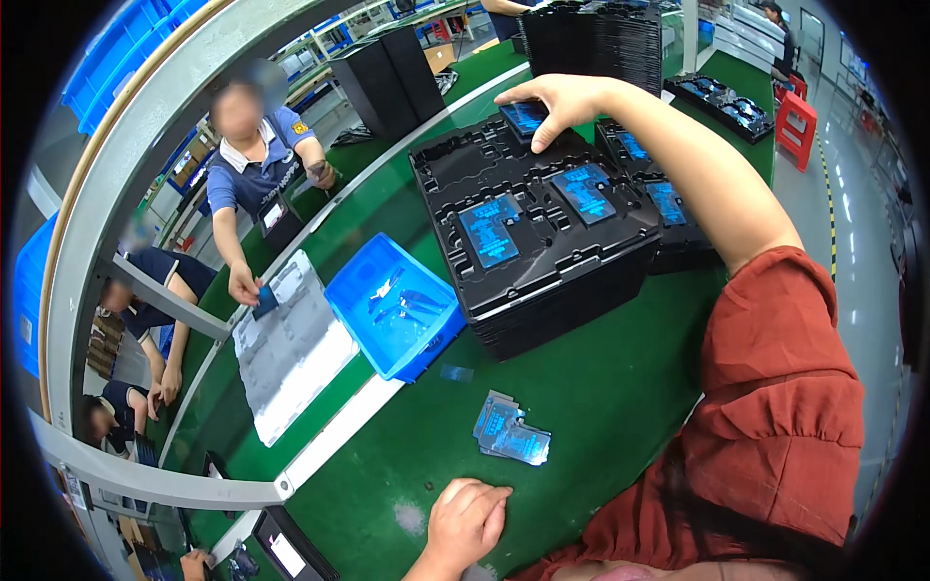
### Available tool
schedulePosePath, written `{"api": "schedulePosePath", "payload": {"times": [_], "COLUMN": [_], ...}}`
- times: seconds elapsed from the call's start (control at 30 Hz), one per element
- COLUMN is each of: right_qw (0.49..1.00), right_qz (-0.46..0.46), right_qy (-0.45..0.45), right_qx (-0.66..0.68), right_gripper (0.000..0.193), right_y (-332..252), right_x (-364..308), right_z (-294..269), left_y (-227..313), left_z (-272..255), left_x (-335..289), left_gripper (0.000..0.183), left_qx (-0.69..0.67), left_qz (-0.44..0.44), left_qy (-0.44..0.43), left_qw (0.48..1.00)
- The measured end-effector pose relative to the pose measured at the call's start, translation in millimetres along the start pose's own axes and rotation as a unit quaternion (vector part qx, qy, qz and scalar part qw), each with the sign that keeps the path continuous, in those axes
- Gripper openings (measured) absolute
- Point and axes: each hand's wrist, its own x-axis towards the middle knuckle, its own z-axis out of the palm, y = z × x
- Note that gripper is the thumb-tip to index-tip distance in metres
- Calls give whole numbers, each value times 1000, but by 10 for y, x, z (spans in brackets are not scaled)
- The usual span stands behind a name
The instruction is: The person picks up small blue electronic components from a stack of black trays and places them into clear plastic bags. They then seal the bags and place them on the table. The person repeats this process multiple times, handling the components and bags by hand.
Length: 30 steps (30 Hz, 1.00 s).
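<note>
My right hand (567, 102) reaches to the far side of a black moulded tray (455, 174) on top of a stack. Its thumb and fingers grip a flat blue-printed piece (524, 117) at the tray's far edge. Two similar L-shaped pieces, a left one (491, 232) and a right one (585, 192), lie in the tray's recesses. My left hand (468, 523) rests closed on the green table, with nothing visible in it. Just beyond it lies a small overlapping pile of L-shaped blue-and-grey pieces (511, 430).
Left of the tray stack stands a blue bin (354, 290) with small clear scraps. A co-worker opposite holds a dark piece (264, 301) over a white tray (291, 358). More black trays (678, 228) sit right of my stack; a tall tray stack (591, 48) stands behind. A grey frame (194, 492) crosses the left.
</note>
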Motion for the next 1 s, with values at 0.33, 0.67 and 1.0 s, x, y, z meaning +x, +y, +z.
{"api": "schedulePosePath", "payload": {"times": [0.33,0.67,1.0], "right_qw": [992,988,961], "right_qz": [-98,46,217], "right_qy": [-44,79,86], "right_qx": [-60,-123,-149], "right_gripper": [93,74,50], "right_y": [-383,-449,-698], "right_x": [762,-284,-1079], "right_z": [350,129,299], "left_y": [20,-23,24], "left_z": [-52,-24,-9], "left_x": [47,32,-2], "left_gripper": [16,17,15], "left_qx": [-29,-49,0], "left_qz": [-24,7,12], "left_qy": [-14,1,5], "left_qw": [999,999,1000]}}
